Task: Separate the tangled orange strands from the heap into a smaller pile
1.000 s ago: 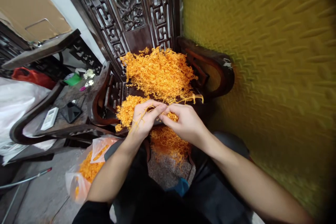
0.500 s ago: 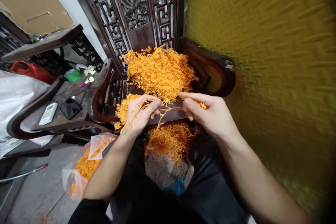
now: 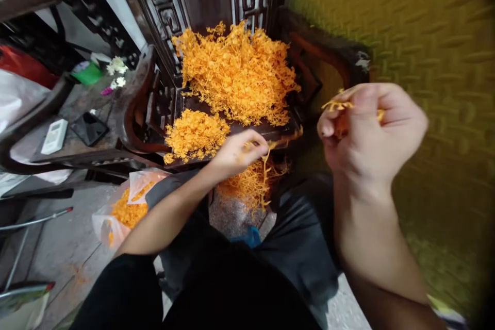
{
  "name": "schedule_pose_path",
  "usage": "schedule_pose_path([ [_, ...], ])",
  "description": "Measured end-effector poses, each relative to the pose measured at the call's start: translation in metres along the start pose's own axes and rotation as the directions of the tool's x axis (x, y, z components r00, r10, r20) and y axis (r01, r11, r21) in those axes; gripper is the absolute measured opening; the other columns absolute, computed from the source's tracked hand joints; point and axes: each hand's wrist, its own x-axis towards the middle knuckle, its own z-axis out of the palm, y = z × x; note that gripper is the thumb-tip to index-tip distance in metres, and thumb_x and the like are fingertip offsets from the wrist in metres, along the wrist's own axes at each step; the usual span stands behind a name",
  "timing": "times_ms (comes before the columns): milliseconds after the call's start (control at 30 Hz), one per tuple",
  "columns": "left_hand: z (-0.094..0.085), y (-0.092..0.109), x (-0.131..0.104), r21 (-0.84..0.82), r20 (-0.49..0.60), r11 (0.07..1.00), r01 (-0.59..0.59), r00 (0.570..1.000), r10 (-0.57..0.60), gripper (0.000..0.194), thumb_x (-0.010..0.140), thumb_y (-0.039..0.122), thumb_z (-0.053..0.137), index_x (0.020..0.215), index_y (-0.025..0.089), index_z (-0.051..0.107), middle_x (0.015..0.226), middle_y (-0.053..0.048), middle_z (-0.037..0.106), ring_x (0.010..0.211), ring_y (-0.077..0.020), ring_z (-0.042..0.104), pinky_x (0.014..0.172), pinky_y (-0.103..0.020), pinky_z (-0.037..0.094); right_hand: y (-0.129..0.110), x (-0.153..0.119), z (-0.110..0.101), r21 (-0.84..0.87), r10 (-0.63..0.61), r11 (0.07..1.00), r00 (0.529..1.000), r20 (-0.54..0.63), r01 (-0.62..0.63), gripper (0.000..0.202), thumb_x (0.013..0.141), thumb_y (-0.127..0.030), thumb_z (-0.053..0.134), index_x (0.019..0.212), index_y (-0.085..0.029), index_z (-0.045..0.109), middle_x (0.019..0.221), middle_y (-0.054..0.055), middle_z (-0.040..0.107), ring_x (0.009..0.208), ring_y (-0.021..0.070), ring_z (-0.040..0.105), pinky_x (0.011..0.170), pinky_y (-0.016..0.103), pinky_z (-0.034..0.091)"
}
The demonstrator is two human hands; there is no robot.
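A big heap of orange thread-like strands (image 3: pixel 237 69) lies on the seat of a dark carved wooden chair (image 3: pixel 266 128). A smaller orange pile (image 3: pixel 194 134) sits at the seat's front left. My left hand (image 3: pixel 236 152) pinches a few orange strands at the seat's front edge, above a hanging orange clump (image 3: pixel 251 183). My right hand (image 3: pixel 369 131) is raised to the right, closed around a small tuft of orange strands (image 3: pixel 335 105).
A plastic bag (image 3: pixel 124 209) holding orange strands lies on the floor at the left. A second wooden chair (image 3: pixel 73 131) carries a black phone (image 3: pixel 88 128), a white remote (image 3: pixel 54 135) and small white flowers (image 3: pixel 116 67). A yellow embossed wall (image 3: pixel 425 26) fills the right.
My right hand pulled away from my left hand, rising up and to the right with a tuft of strands. My left hand stayed at the seat edge. The view tilted downward.
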Motion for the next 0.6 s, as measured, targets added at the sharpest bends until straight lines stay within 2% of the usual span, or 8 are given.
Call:
schedule_pose_path([
  [33, 0.018, -0.012, 0.000, 0.202, 0.117, 0.979, -0.032, 0.993, 0.008, 0.021, 0.097, 0.036, 0.063, 0.106, 0.018, 0.071, 0.102, -0.006, 0.078, 0.095, -0.0180, 0.069, 0.083, -0.031, 0.055, -0.001, -0.002, 0.000, 0.018, 0.003, 1.000, 1.000, -0.003, -0.003, 0.038, 0.085, -0.054, 0.082, 0.074, -0.020, 0.069, 0.059, -0.004, 0.059, 0.041, 0.0069, 0.049, 0.032, 0.022, 0.028],
  [100, 0.050, -0.039, -0.001, 0.586, 0.375, 0.782, -0.214, 0.927, -0.027, 0.030, 0.099, 0.028, 0.059, 0.126, 0.018, 0.069, 0.129, -0.009, 0.074, 0.121, -0.0243, 0.062, 0.101, -0.038, 0.050, -0.003, -0.004, -0.001, 0.011, 0.026, 1.000, 0.999, 0.019, -0.026, 0.041, 0.077, -0.057, 0.088, 0.069, -0.023, 0.067, 0.059, -0.004, 0.058, 0.040, 0.0076, 0.048, 0.030, 0.023, 0.027],
  [133, 0.061, -0.052, -0.001, 0.692, 0.458, 0.657, -0.298, 0.885, -0.082, 0.034, 0.101, 0.023, 0.055, 0.132, 0.018, 0.066, 0.142, -0.010, 0.068, 0.130, -0.0258, 0.057, 0.105, -0.040, 0.048, -0.004, -0.004, -0.002, -0.006, 0.049, 0.999, 0.998, 0.044, -0.049, 0.040, 0.074, -0.055, 0.091, 0.069, -0.024, 0.066, 0.059, -0.005, 0.058, 0.040, 0.0082, 0.047, 0.029, 0.024, 0.027],
  [167, 0.070, -0.064, -0.001, 0.735, 0.483, 0.597, -0.321, 0.866, -0.128, 0.037, 0.100, 0.018, 0.054, 0.135, 0.016, 0.066, 0.150, -0.012, 0.062, 0.136, -0.0274, 0.054, 0.108, -0.042, 0.045, -0.004, -0.005, -0.003, -0.022, 0.077, 0.997, 0.994, 0.074, -0.075, 0.037, 0.072, -0.050, 0.093, 0.069, -0.026, 0.065, 0.060, -0.005, 0.058, 0.041, 0.0087, 0.048, 0.029, 0.024, 0.028],
  [300, 0.079, -0.091, 0.005, 0.792, 0.453, 0.540, -0.287, 0.868, -0.204, 0.040, 0.102, 0.007, 0.042, 0.132, 0.011, 0.068, 0.154, -0.019, 0.057, 0.139, -0.0285, 0.050, 0.112, -0.045, 0.040, -0.004, -0.007, -0.005, -0.003, 0.187, 0.982, 0.959, 0.214, -0.191, 0.030, 0.075, -0.027, 0.092, 0.071, -0.024, 0.062, 0.083, -0.001, 0.074, 0.050, 0.0113, 0.063, 0.030, 0.022, 0.038],
  [400, 0.081, -0.082, 0.007, 0.799, 0.418, 0.543, -0.258, 0.888, -0.193, 0.041, 0.107, 0.013, 0.035, 0.129, 0.009, 0.069, 0.143, -0.021, 0.063, 0.138, -0.0271, 0.051, 0.110, -0.041, 0.040, 0.000, -0.011, -0.003, 0.029, 0.234, 0.967, 0.930, 0.284, -0.253, 0.025, 0.075, -0.016, 0.088, 0.074, -0.022, 0.064, 0.102, 0.003, 0.080, 0.065, 0.0151, 0.075, 0.043, 0.023, 0.057],
  [500, 0.085, -0.066, 0.007, 0.848, 0.280, 0.519, -0.102, 0.919, -0.277, 0.043, 0.107, 0.009, 0.032, 0.134, 0.004, 0.065, 0.137, -0.026, 0.063, 0.132, -0.0303, 0.057, 0.102, -0.043, 0.047, 0.007, -0.011, 0.006, 0.009, 0.262, 0.959, 0.897, 0.356, -0.284, 0.021, 0.077, -0.015, 0.087, 0.089, -0.024, 0.074, 0.091, 0.001, 0.078, 0.067, 0.0151, 0.075, 0.055, 0.025, 0.066],
  [600, 0.087, -0.060, 0.011, 0.875, 0.157, 0.475, 0.090, 0.876, -0.456, 0.032, 0.106, 0.015, 0.048, 0.131, 0.004, 0.065, 0.125, -0.021, 0.069, 0.114, -0.0282, 0.068, 0.090, -0.042, 0.057, 0.015, -0.003, 0.029, -0.203, 0.347, 0.938, 0.769, 0.537, -0.281, 0.026, 0.081, -0.026, 0.087, 0.106, -0.024, 0.079, 0.085, 0.000, 0.077, 0.059, 0.0138, 0.072, 0.054, 0.027, 0.065],
])
